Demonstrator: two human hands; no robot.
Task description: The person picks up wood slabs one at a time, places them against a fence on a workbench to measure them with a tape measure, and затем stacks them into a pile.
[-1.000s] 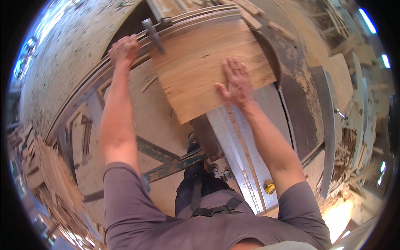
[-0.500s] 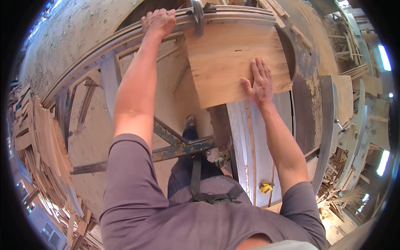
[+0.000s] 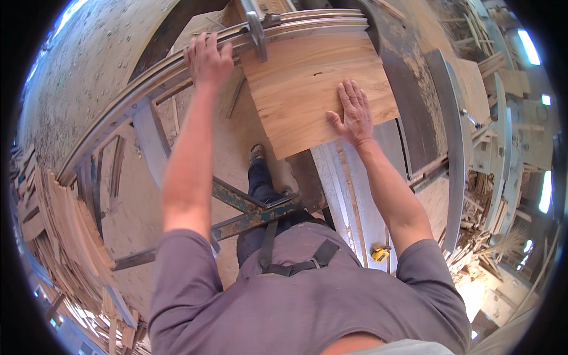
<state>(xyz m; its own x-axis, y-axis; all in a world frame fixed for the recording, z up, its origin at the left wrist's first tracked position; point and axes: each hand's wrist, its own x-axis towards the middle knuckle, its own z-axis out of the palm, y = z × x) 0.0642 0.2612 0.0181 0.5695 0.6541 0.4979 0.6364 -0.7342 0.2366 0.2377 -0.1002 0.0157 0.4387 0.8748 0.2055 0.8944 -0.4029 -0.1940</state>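
Note:
A square wooden board (image 3: 296,97) lies on the sliding saw table (image 3: 387,168), its far edge along a long metal fence (image 3: 133,94). Flat on the board's near right part rests my right hand (image 3: 355,115), fingers stretched out and the thumb apart. My left hand (image 3: 209,61) is over the fence, left of the board, with its fingers loosely spread and nothing held in them; whether it touches the rail I cannot tell. Between that hand and the board's far left corner, a metal stop (image 3: 255,36) sits across the fence.
A yellow tape measure (image 3: 380,254) lies on the table close to my body. Rusty metal frame bars (image 3: 242,222) cross below, near my foot. Wood offcuts (image 3: 62,219) are piled on the left, and a curved grey guard (image 3: 451,148) stands on the right.
My left hand has loosened from the fence and its fingers have spread. The board, fence and right hand appear a little further left in view; the right hand stays flat on the board.

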